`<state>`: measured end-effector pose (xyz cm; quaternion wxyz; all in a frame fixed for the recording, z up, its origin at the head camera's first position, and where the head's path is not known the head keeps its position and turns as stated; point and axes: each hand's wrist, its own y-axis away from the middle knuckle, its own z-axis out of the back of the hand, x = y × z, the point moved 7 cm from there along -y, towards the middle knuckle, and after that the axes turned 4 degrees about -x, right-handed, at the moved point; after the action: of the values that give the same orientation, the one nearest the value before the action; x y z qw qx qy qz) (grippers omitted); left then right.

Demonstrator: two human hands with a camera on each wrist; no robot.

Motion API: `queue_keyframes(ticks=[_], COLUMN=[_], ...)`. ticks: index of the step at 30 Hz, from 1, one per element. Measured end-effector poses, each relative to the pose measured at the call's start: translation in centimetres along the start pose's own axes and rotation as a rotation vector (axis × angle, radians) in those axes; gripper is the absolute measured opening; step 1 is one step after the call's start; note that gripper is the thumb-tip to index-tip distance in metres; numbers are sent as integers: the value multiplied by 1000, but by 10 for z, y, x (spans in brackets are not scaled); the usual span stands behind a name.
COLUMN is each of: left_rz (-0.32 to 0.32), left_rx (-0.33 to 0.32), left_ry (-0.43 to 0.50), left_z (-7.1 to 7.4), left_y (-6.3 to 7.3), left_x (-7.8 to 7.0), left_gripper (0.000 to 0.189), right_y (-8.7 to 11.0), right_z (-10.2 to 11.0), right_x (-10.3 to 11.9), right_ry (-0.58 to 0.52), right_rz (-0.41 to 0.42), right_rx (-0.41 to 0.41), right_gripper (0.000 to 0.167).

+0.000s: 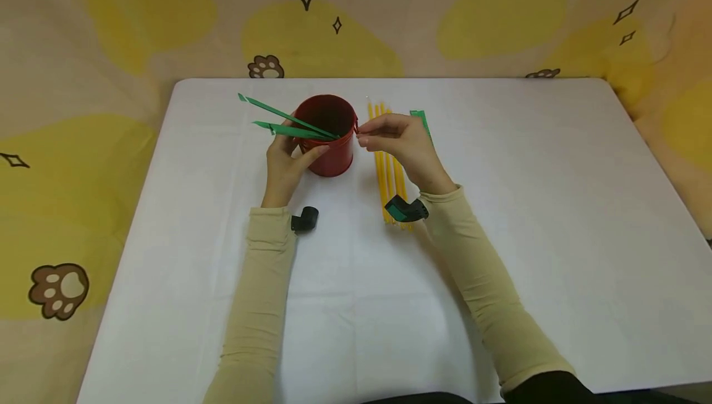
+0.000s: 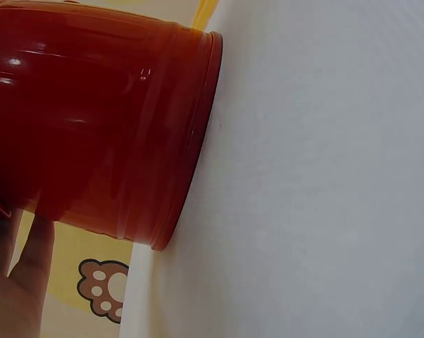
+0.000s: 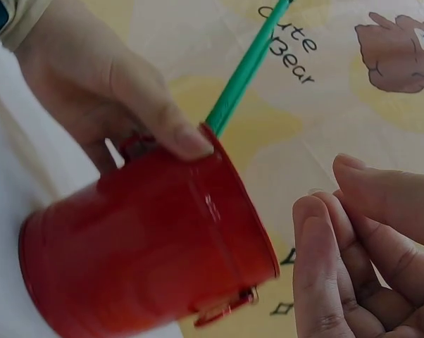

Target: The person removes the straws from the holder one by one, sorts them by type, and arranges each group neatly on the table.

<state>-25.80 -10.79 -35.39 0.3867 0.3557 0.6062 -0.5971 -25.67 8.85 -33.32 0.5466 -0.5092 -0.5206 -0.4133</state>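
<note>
A small red bucket (image 1: 334, 162) has its base at the white table, its mouth toward the head camera. My left hand (image 1: 282, 172) grips its left side, thumb along the rim; the right wrist view shows the thumb on the outer wall. Two long green straw-like sticks (image 1: 278, 111) lean out of the bucket to the left, above that hand. My right hand (image 1: 410, 149) is close beside the bucket's right rim, by the handle lug (image 3: 229, 308). Its fingers (image 3: 316, 260) are loosely bent, with nothing between them in the right wrist view.
Several long yellow sticks (image 1: 381, 175) lie side by side on the white table (image 1: 556, 206), partly under my right hand. Just beyond that hand a green strip (image 1: 421, 120) shows. A patterned cloth (image 1: 356, 39) stands behind the table's far edge.
</note>
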Motion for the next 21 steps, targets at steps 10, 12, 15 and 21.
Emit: queue_keyframes(ticks=[10,12,15,21], left_rz=[-16,-6,-6,-2], left_rx=[9,10,11,12], left_ry=[-54,-61,-73,-58], left_z=[1,1,1,2], left_y=[0,0,0,0], left_x=[-1,-1,-2,-2], left_gripper=[59,58,57,57], right_y=[-11,-13,-17,-20], right_z=[-43,-51,-62,-72], right_x=[4,5,6,12], right_ry=[-37,-38,-27,106], right_rz=[10,15,39,144], right_rx=[58,65,73,68], right_gripper=[14,15,16,17])
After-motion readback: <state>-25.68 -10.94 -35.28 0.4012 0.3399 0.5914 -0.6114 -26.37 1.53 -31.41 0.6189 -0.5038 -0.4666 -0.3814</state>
